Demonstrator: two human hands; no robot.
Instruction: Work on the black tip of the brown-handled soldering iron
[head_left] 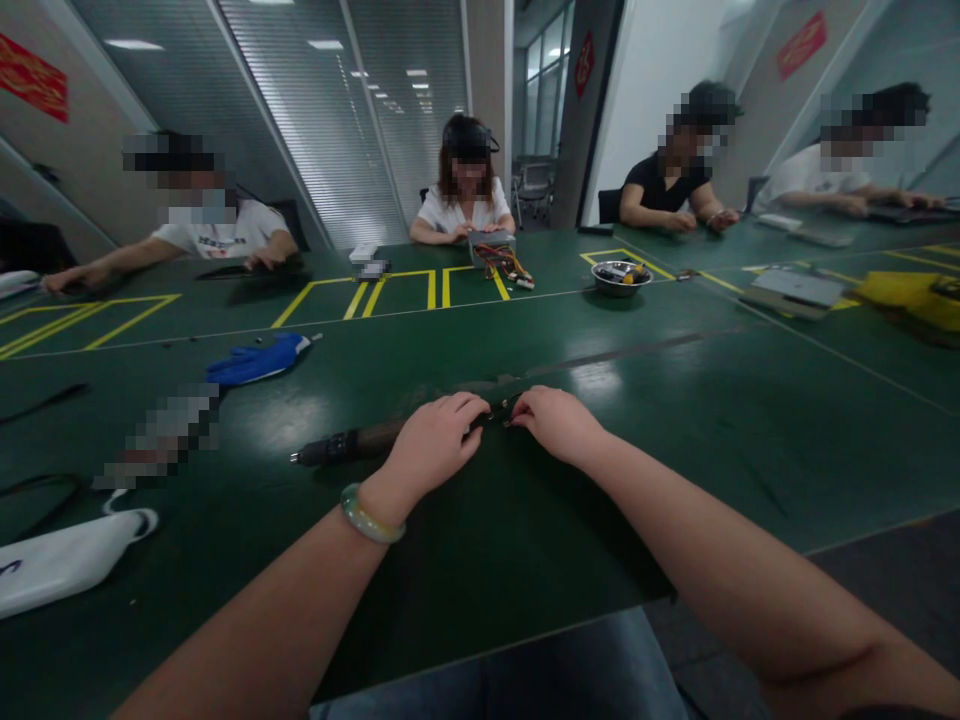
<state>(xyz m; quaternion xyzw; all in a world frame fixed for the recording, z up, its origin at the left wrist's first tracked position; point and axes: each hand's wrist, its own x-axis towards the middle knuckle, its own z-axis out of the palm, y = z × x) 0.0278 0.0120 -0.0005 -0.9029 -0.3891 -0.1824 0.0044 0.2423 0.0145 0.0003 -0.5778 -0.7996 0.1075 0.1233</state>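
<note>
A dark electric screwdriver (pixel 364 441) lies on the green table (pixel 750 450), its bit end pointing left. My left hand (pixel 435 440) is closed around its rear end, palm down, with a bangle on the wrist. Just to the right, my right hand (pixel 561 425) pinches a small black piece that looks like a cable plug (pixel 511 408). The fingertips of both hands are close together at the tool's rear end. Whether the plug touches the screwdriver is too small to tell.
A blue glove (pixel 262 360) and a white device with a loop (pixel 71 562) lie at the left. Farther back are a metal bowl (pixel 621 279) of small parts, a power supply with wires (pixel 491 248), and a silver laptop-like panel (pixel 795 291). Several people sit across the table.
</note>
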